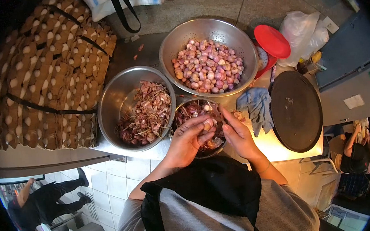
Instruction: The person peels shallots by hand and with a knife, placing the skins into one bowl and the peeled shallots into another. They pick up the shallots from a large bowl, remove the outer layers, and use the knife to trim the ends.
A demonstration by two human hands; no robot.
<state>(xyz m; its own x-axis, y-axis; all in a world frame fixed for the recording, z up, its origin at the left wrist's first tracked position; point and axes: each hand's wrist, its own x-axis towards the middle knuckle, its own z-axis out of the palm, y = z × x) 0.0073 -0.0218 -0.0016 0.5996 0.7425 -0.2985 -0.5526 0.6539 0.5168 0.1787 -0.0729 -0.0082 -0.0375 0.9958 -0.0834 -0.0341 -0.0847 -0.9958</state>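
We hold a single shallot (207,124) between both hands, just above the small bowl (184,111) of unpeeled shallots that sits at the near edge of the counter (278,145). Our left hand (187,142) curls closed around the shallot from below, fingers wrapped over it. Our right hand (236,133) presses in from the other side with its fingers bent toward the bulb (whether a blade is tucked in it we cannot tell).

To the left of the small bowl, touching it, stands a large steel bowl (114,103) holding a heap of papery skins (148,114). Behind both sits a metal colander (187,35) filled with peeled shallots (209,68), pale pink and purple. A blue-grey cloth (258,105) lies crumpled just right of our hands, and beside it rests a round dark pan (295,111). A red lid (272,41) leans near the colander's right rim, with a white plastic bag (302,32) beyond it.

Stacked egg trays (45,74), strapped with black bands, fill the left end of the counter. Another person (44,202) in dark clothes stands on the tiled floor at lower left.
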